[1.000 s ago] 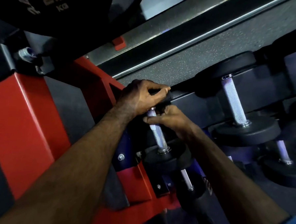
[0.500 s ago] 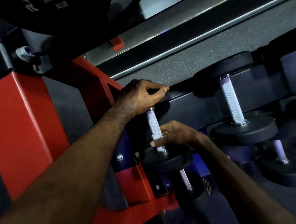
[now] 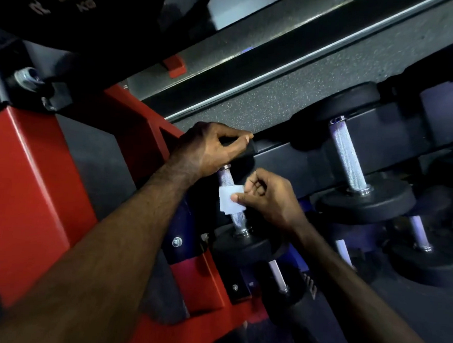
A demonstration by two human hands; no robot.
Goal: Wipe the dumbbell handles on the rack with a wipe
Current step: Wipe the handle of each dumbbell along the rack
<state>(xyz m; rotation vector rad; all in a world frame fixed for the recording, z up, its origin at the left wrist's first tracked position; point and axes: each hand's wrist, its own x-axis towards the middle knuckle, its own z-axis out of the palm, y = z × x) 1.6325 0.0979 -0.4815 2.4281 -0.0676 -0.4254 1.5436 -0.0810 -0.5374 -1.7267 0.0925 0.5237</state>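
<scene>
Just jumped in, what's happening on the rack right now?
A person is wiping dumbbell handles. The right hand pinches a small white wipe against the knurled handle of the leftmost dumbbell, about midway along it. The left hand grips that dumbbell's upper head. The neighbouring dumbbell sits untouched on the rack.

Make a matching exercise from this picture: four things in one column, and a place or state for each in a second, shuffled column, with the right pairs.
Things
1. left hand
2. right hand
3. wipe
4. rack post

States
A. red, at the left
B. white, against the dumbbell handle
C. grips the dumbbell's upper end
D. pinches the wipe

Pairs: 1-C, 2-D, 3-B, 4-A
</scene>
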